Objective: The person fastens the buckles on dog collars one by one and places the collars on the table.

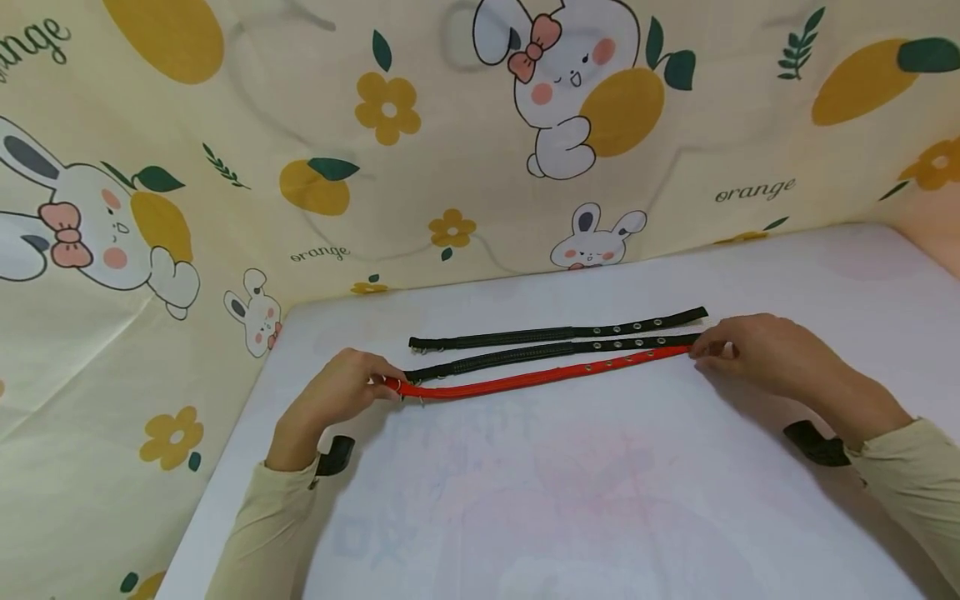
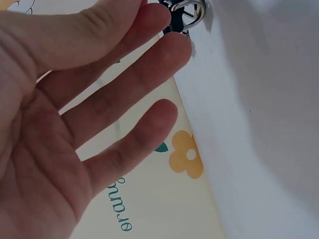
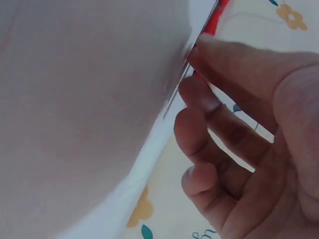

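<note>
Red woven collar strap (image 1: 536, 379), flat and narrow with a row of small metal eyelets towards its right end, lies stretched across the white table (image 1: 600, 500); I see my left hand (image 1: 341, 392) pinching its buckle end and my right hand (image 1: 750, 350) pinching its tip, so both hands are clamped on it, well apart; just behind it, nearly parallel, lie a near black webbing strap (image 1: 547, 352) and a far black webbing strap (image 1: 558, 332), both eyeletted; the left wrist view shows a shiny metal ring (image 2: 187, 12) at my fingertips (image 2: 169, 15), though which strap it belongs to is unclear; a rabbit-and-orange printed cloth backdrop (image 1: 300, 125) hangs behind.
</note>
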`<action>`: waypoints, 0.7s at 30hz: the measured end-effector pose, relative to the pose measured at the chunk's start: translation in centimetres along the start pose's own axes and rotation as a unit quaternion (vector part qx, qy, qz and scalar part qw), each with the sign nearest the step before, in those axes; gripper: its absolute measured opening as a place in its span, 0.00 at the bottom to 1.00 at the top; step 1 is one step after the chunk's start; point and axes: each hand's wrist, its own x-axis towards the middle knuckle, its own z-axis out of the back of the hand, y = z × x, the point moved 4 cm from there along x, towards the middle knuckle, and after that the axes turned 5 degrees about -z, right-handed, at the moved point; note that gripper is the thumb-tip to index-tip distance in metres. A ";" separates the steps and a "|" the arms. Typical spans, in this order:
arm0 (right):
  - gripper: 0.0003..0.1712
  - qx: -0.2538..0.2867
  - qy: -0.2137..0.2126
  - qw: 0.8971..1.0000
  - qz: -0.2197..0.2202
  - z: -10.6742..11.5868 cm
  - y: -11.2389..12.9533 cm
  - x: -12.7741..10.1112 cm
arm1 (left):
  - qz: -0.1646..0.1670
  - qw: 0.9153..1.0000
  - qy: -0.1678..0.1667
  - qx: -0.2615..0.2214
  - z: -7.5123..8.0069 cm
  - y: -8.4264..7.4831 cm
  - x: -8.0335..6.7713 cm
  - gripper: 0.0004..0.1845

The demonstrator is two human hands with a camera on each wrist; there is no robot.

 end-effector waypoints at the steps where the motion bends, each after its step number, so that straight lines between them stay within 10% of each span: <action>1: 0.09 -0.003 0.000 1.000 0.003 -0.1 0.0 0.0 | -0.001 1.000 0.000 -0.001 0.0 0.0 0.0 0.11; 21: 0.20 -0.047 -0.004 0.996 0.076 -1.1 1.2 0.1 | -0.004 1.000 0.000 -0.011 0.0 0.2 0.1 0.10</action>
